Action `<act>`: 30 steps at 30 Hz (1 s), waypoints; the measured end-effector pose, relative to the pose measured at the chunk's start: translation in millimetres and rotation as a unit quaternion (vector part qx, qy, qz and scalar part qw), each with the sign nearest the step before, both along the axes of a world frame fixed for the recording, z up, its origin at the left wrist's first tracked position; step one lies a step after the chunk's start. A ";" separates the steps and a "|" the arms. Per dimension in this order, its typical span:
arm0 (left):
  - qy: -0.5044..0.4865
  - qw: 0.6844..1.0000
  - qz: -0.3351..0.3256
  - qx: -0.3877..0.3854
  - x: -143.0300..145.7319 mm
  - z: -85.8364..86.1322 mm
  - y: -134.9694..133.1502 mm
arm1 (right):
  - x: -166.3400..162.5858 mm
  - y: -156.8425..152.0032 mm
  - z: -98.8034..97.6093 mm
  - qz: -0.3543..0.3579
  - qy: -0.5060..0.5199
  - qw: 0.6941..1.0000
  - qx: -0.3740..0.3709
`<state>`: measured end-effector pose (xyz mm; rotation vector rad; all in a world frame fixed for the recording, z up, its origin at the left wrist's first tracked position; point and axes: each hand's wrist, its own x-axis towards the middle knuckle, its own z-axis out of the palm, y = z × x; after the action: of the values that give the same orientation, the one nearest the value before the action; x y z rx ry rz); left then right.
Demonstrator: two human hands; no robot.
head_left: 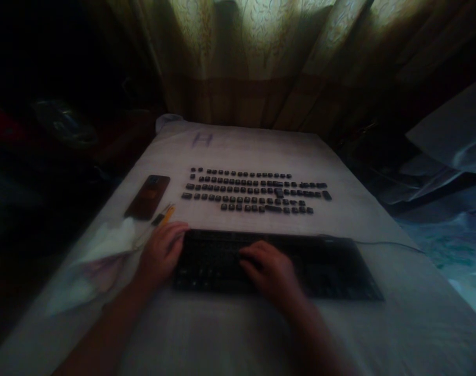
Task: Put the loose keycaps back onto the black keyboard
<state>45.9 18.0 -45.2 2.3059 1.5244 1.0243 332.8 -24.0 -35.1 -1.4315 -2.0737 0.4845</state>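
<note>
A black computer keyboard [335, 269] lies flat in front of me, with some keys visible on its lower left part and much of the rest too dark to make out. My left hand [162, 249] grips its left end, fingers at the upper left corner. Over the middle of the keyboard, my right hand [267, 269] has its fingers drawn together in a pinch, low against the surface. Whatever sits between those fingertips is hidden. Beyond the keyboard, loose black keycaps [247, 199] are laid out in several rows, among them a long keycap [273, 208].
To the left lie a dark phone [149, 197], a small tool with a yellow handle [167, 214] and a crumpled, whitish clear bag [100, 256]. A cable [390, 243] runs right from the keyboard. The pale cloth-covered table [261, 146] ends near a patterned curtain [257, 47].
</note>
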 end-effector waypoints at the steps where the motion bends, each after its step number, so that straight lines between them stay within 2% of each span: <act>1: -0.001 1.000 0.001 -0.002 0.2 -2.1 0.4 | -0.2 0.0 -0.6 -0.002 -0.007 1.000 0.002; 6: -0.008 1.000 0.005 -0.020 2.0 -8.9 0.6 | -1.2 -1.1 1.3 -0.014 -0.013 1.000 0.018; 13: 0.011 1.000 0.026 0.005 -10.1 -9.4 -0.5 | -12.5 -2.9 3.6 0.013 0.058 0.996 0.061; 20: 0.098 0.980 0.160 0.066 -54.0 -0.8 4.3 | -9.2 2.8 3.2 -0.026 0.135 0.982 0.126; 23: 0.146 0.968 0.200 0.050 -59.4 0.2 0.9 | -6.1 5.2 4.8 -0.025 0.144 0.979 0.146; 30: 0.235 0.941 0.239 -0.047 -41.1 7.1 -6.8 | -5.6 4.6 0.2 -0.009 0.142 0.980 0.139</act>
<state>4.8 11.3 -38.2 2.2671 2.3416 0.4679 327.2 -19.4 -34.9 -1.1450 -1.8172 0.3502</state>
